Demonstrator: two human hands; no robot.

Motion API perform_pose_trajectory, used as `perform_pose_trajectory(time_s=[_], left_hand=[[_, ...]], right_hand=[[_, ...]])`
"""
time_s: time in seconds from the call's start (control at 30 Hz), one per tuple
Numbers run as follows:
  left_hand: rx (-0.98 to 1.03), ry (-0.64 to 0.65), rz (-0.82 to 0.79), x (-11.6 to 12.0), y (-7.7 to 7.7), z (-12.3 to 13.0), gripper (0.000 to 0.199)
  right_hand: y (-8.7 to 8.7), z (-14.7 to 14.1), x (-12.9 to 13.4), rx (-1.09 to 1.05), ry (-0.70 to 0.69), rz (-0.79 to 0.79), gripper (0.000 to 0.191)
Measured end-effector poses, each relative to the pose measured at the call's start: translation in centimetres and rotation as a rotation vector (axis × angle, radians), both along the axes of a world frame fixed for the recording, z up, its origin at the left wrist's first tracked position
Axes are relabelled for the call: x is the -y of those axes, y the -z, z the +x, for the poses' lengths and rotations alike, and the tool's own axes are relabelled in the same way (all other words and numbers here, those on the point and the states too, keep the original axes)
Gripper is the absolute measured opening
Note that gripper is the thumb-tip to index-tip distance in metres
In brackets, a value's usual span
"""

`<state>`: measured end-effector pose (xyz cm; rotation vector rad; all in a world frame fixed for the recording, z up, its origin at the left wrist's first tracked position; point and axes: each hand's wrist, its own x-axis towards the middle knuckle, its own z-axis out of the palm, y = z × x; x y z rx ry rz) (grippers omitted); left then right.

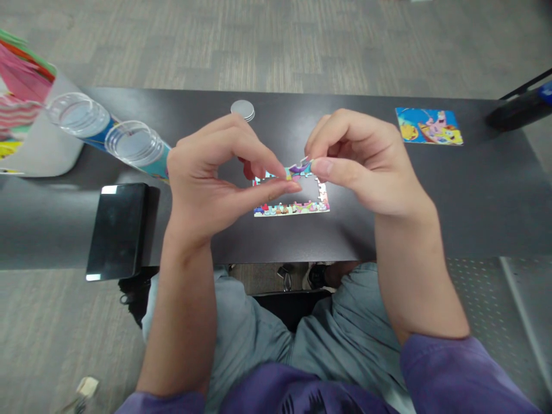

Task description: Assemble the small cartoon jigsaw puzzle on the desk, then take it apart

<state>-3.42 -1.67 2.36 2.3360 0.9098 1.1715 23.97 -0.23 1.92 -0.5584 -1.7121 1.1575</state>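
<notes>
Several small joined puzzle pieces [301, 168], purple and teal, are held up between my two hands above the table. My left hand [219, 172] pinches their left end between thumb and index finger. At the right end, the thumb and fingertips of my right hand [357, 158] are closed on the same pieces. Below lies a colourful puzzle frame [291, 210], made of joined edge pieces around a bare middle. My fingers hide part of its upper side.
A picture card [429, 126] lies at the right back, near a dark cylindrical object [513, 115]. Stacked silver lids [242, 109] sit at the back. Two clear containers [135, 144], a white bin [60, 132] and a black tablet-like slab [116, 230] are to the left on the dark table [474, 201].
</notes>
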Motion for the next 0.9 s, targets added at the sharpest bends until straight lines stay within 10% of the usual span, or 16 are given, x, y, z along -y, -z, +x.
perform_pose_trajectory(time_s=[0.33, 0.57, 0.9], left_hand=[[-0.148, 0.046, -0.205, 0.5, -3.2, 3.0, 0.102], [0.084, -0.047, -0.132, 0.8, -1.4, 0.2, 0.026], [-0.074, -0.161, -0.175, 1.1, -1.6, 0.6, 0.041]], right_hand=[[-0.8, -1.4, 0.3, 0.005, 0.041, 0.073, 0.047], [-1.3, -0.6, 0.0, 0.031, 0.006, 0.051, 0.041], [-2.0, -0.6, 0.9, 0.041, 0.026, -0.092, 0.029]])
